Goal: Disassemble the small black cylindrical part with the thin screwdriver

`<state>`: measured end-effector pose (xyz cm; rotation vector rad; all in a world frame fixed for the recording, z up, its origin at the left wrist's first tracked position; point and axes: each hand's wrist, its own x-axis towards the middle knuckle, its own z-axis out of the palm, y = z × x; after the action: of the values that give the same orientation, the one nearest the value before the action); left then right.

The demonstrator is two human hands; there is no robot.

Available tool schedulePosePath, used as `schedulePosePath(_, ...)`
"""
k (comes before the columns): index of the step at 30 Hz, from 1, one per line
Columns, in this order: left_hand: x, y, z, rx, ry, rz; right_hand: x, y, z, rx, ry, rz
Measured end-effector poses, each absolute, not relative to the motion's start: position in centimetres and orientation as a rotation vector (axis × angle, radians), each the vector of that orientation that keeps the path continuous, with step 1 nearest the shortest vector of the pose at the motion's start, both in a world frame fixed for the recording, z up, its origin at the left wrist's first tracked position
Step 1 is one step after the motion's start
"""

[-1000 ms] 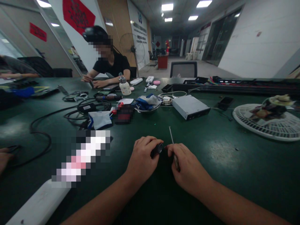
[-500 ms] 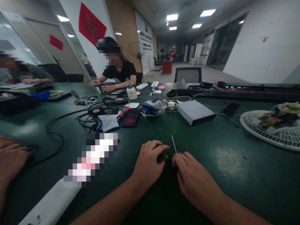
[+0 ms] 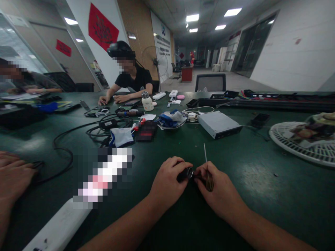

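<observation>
My left hand is wrapped round a dark cylinder, its open round end facing right. Close beside that end, my right hand holds a screwdriver with an amber handle against the palm, its thin shaft pointing away from me. The thumb and forefinger of this hand are pinched at the cylinder's opening; any small part between them is too small to make out. Both hands are just above the dark green table.
A silver drive box lies beyond my hands, with a plate of gloves to its left. A white basket is at right. A long white device and another person's hand are at left. Black cables curl there.
My right hand has turned, so the amber handle now shows and the shaft has shifted right. Its fingertips have come to the cylinder's mouth. My left hand has moved slightly right.
</observation>
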<state>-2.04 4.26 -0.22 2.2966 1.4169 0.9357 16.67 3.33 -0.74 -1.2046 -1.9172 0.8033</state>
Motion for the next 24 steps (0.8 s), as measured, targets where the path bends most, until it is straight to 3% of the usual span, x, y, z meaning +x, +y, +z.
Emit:
schedulePosePath(7,-2.06,4.3,-0.14,2.31,1.413,0.93,16.61,3.32,-0.9,-1.288,-1.959,0.572)
schedulePosePath(24,-2.06,4.26,-0.09,2.332,1.403,0.924,16.85,3.2,-1.49,-1.283,-2.073,0.451)
